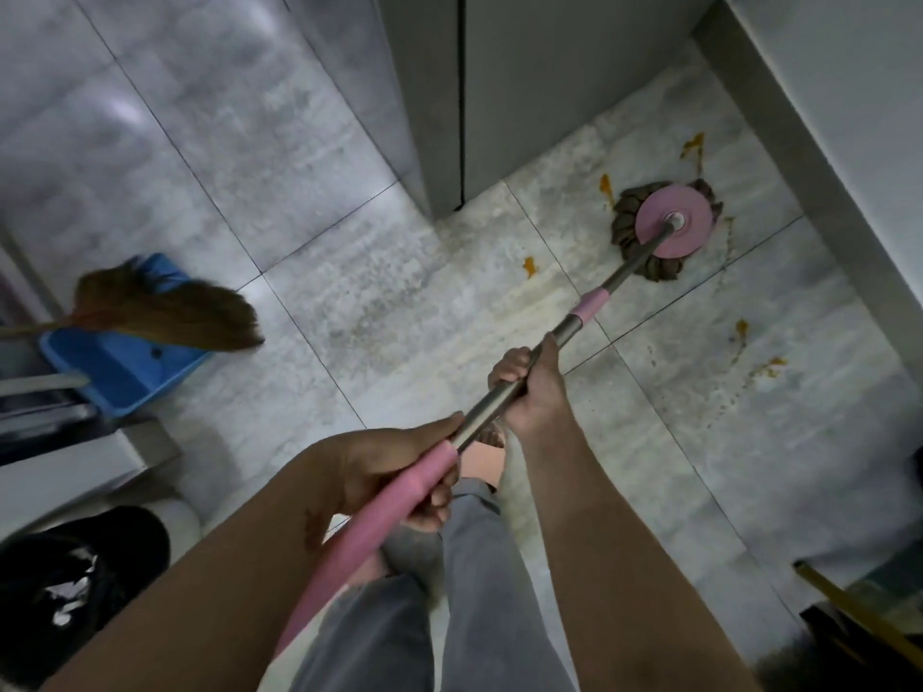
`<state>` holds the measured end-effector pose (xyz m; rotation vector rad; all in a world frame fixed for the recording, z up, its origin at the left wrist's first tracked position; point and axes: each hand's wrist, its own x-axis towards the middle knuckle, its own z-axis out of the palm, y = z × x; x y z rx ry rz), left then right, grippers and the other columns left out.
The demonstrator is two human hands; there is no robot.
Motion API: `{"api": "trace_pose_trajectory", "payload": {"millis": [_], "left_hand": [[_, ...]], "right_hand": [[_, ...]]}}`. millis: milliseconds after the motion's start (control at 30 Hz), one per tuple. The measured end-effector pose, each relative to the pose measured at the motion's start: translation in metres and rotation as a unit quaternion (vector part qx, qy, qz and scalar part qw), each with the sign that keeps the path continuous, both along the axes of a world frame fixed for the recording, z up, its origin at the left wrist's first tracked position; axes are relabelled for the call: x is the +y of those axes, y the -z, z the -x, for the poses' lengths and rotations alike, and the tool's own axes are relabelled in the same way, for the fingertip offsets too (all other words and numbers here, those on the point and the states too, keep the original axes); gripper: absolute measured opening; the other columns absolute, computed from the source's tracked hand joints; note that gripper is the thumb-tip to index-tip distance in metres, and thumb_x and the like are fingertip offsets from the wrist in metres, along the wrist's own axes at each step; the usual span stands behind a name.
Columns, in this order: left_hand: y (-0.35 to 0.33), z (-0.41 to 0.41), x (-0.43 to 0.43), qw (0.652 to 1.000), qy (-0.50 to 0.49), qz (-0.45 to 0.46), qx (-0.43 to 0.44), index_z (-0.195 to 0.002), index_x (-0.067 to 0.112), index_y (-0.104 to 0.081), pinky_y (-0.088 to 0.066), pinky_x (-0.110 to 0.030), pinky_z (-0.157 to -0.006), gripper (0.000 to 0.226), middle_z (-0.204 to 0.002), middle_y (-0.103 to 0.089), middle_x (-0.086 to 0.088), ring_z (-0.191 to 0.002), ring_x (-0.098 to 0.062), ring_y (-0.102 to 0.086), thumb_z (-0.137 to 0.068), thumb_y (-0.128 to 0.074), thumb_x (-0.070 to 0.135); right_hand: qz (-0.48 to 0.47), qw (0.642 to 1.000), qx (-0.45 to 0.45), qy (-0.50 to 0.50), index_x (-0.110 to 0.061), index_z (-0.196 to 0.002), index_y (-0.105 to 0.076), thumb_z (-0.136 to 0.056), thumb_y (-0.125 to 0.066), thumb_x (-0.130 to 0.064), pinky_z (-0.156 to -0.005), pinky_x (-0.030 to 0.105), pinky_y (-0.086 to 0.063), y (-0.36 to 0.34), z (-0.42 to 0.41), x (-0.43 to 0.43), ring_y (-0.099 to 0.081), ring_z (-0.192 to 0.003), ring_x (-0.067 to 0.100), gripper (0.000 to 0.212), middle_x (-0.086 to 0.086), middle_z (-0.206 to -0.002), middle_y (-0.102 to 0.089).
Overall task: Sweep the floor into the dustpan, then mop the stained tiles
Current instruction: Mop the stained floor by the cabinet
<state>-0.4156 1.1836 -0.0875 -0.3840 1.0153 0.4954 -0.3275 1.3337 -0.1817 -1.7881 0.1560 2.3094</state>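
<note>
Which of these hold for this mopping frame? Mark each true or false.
1. Both hands hold the mop handle. True: the left hand is on the pink foam grip, the right hand on the bare metal shaft.
2. The round pink mop head rests on the blue plastic dustpan. False: it sits on the grey floor tiles near the wall.
3. Orange stains remain on the tiles. True.
4. The brown straw broom is held in the right hand. False: it lies over the dustpan, unheld.
</note>
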Motion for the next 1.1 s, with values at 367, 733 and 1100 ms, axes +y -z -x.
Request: {"api": "trace_pose_trajectory", "payload": {"millis": [367, 733, 1100], "left_hand": [[0.021, -0.028, 0.044, 0.993, -0.113, 0.011, -0.025, -0.076, 0.012, -0.049, -0.033, -0.014, -0.031, 0.053, -0.045, -0.044, 0.004, -0.03, -0.007, -0.04, -0.095, -0.04, 0.06], [0.01, -0.033, -0.027, 0.997, -0.072, 0.013, 0.025, -0.069, 0.014, -0.051, -0.031, -0.014, -0.032, 0.054, -0.047, -0.042, 0.004, -0.031, -0.008, -0.037, -0.091, -0.046, 0.063], [-0.04, 0.032, -0.268, 0.997, -0.007, 0.055, 0.047, -0.074, 0.014, -0.052, -0.03, -0.017, -0.036, 0.049, -0.053, -0.04, 0.001, -0.036, -0.011, -0.034, -0.072, -0.059, 0.062]], "right_hand": [[-0.012, 0.99, -0.074, -0.12, -0.016, -0.069, -0.036, -0.095, -0.044, -0.058, -0.033, 0.018, -0.03, -0.003, 0.004, 0.046, -0.029, -0.032, 0.009, 0.05, -0.006, -0.046, -0.032], [-0.021, 0.981, -0.113, -0.159, -0.018, -0.069, -0.033, -0.09, -0.029, -0.072, -0.034, 0.013, -0.029, -0.004, 0.011, -0.028, -0.027, -0.028, 0.011, 0.059, -0.004, -0.041, -0.03], [0.021, 0.987, -0.046, -0.153, -0.017, -0.07, -0.034, -0.096, -0.028, -0.063, -0.034, 0.016, -0.031, -0.045, 0.053, -0.281, -0.03, -0.027, 0.013, 0.053, -0.002, -0.04, -0.033]]}}
